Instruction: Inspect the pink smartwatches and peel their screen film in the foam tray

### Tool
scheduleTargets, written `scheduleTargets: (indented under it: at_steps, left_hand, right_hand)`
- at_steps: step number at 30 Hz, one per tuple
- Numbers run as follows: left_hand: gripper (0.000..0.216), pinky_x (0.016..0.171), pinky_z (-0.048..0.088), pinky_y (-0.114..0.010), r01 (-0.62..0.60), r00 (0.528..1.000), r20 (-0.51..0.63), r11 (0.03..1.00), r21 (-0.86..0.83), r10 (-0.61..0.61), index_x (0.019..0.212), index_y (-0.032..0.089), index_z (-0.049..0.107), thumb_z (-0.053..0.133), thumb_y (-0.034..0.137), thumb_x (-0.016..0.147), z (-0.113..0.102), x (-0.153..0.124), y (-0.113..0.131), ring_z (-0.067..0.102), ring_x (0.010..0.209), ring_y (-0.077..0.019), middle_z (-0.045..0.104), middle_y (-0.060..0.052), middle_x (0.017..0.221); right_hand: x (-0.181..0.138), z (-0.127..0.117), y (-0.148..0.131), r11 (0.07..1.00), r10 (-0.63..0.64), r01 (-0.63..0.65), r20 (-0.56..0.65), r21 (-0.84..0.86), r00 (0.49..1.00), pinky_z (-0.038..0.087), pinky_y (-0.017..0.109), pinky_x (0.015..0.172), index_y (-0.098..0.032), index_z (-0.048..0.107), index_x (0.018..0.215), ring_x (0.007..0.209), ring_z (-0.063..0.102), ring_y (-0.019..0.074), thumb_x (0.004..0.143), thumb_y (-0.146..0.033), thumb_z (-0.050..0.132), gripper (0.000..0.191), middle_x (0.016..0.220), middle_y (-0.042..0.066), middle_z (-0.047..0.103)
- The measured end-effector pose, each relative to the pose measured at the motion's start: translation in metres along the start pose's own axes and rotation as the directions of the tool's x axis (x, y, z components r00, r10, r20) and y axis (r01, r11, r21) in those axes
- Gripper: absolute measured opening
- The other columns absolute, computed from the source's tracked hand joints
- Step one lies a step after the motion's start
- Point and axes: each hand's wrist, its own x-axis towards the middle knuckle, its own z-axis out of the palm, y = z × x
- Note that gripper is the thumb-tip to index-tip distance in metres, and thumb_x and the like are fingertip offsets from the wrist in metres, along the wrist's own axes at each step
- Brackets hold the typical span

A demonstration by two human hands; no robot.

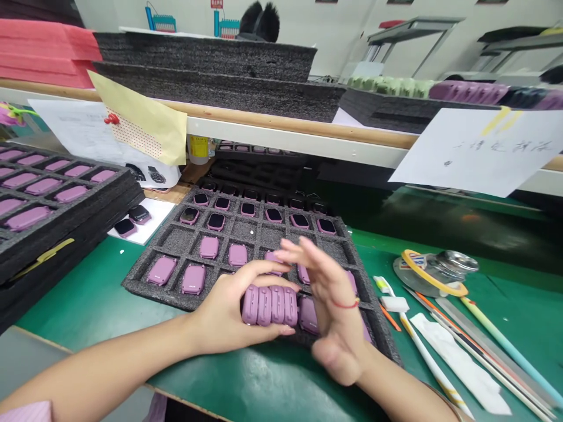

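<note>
While a row of four purple watch cases [269,306] is held by the left hand [222,308], the right hand [334,310] is raised just to the right of it, with a gap between. The row is clamped by the left fingers from its far and near sides, and it is placed over the near edge of the black foam tray [244,230]; whether its underside is borne by the tray cannot be told. The cases are stacked face to face, so the row is run sideways, from the left palm toward the right hand, while the longer edge of each case is pointed away from the body. By the left hand the row is touched; by the right it is only neared, its free end being faced by the right palm. The right fingers are stretched out and held slightly apart, blurred, with nothing seen to be gripped. Beneath the right hand, a single watch case [308,315] is seated in the tray, which is carried by the green tabletop [259,384].
</note>
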Motion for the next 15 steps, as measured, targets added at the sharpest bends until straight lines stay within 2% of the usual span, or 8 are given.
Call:
scheduleTargets:
  at_steps: [2,3,5,7,9,11,15]
  left_hand:
    - [0.061,0.105,0.052,-0.039,-0.104,0.995,0.013,0.994,0.044,0.104,0.129,0.021,0.054,0.084,0.030,0.076,-0.002,-0.001,-0.001,0.071,0.114,-0.0264,0.076,-0.010,0.118]
    - [0.059,0.104,0.053,-0.037,-0.156,0.988,0.007,0.986,0.061,0.156,0.128,0.020,0.054,0.083,0.028,0.077,-0.002,-0.001,-0.002,0.072,0.112,-0.0255,0.076,-0.010,0.118]
    - [0.055,0.103,0.053,-0.034,-0.234,0.972,-0.013,0.968,0.093,0.236,0.127,0.021,0.055,0.081,0.024,0.079,-0.003,-0.001,-0.003,0.072,0.112,-0.0232,0.076,-0.009,0.119]
    - [0.052,0.104,0.053,-0.032,-0.275,0.959,-0.030,0.954,0.121,0.281,0.126,0.022,0.056,0.080,0.021,0.080,-0.003,-0.001,-0.004,0.071,0.114,-0.0215,0.076,-0.007,0.120]
    - [0.051,0.103,0.053,-0.031,-0.280,0.957,-0.041,0.952,0.126,0.287,0.125,0.022,0.056,0.079,0.020,0.080,-0.002,-0.001,-0.006,0.071,0.114,-0.0210,0.076,-0.007,0.120]
    - [0.050,0.100,0.055,-0.031,-0.261,0.962,-0.042,0.956,0.131,0.269,0.125,0.021,0.057,0.079,0.021,0.079,-0.002,-0.002,-0.006,0.072,0.111,-0.0215,0.076,-0.007,0.120]
    - [0.048,0.097,0.056,-0.033,-0.235,0.968,-0.039,0.955,0.183,0.246,0.123,0.022,0.060,0.078,0.022,0.079,-0.002,-0.003,-0.005,0.073,0.108,-0.0221,0.075,-0.006,0.119]
  right_hand:
    - [0.002,0.000,0.002,0.980,0.150,-0.133,-0.117,0.146,0.982,0.039,0.055,0.119,-0.030,0.043,0.150,0.137,0.053,0.0313,0.095,-0.068,0.045,0.067,0.135,0.010,0.063]
    - [0.003,0.000,0.004,0.956,0.228,-0.196,-0.134,0.217,0.964,0.042,0.052,0.117,-0.030,0.048,0.146,0.134,0.056,0.0294,0.096,-0.066,0.044,0.061,0.131,0.009,0.065]
    - [0.005,0.002,0.008,0.874,0.383,-0.340,-0.060,0.348,0.922,0.051,0.048,0.109,-0.030,0.052,0.140,0.124,0.064,0.0271,0.096,-0.066,0.044,0.057,0.128,0.009,0.067]
    - [0.004,0.005,0.012,0.765,0.495,-0.481,0.087,0.428,0.864,0.058,0.046,0.098,-0.029,0.051,0.139,0.113,0.071,0.0259,0.097,-0.068,0.041,0.058,0.124,0.009,0.070]
    - [0.003,0.006,0.013,0.675,0.552,-0.587,0.222,0.447,0.804,0.061,0.046,0.092,-0.029,0.048,0.141,0.105,0.075,0.0258,0.097,-0.070,0.038,0.061,0.118,0.009,0.073]
    - [0.001,0.006,0.012,0.638,0.563,-0.631,0.292,0.441,0.774,0.062,0.047,0.090,-0.029,0.048,0.143,0.103,0.076,0.0265,0.096,-0.071,0.039,0.064,0.116,0.009,0.075]
    - [0.000,0.006,0.007,0.658,0.538,-0.619,0.307,0.429,0.785,0.061,0.048,0.092,-0.029,0.050,0.144,0.108,0.074,0.0288,0.092,-0.073,0.046,0.068,0.124,0.010,0.073]
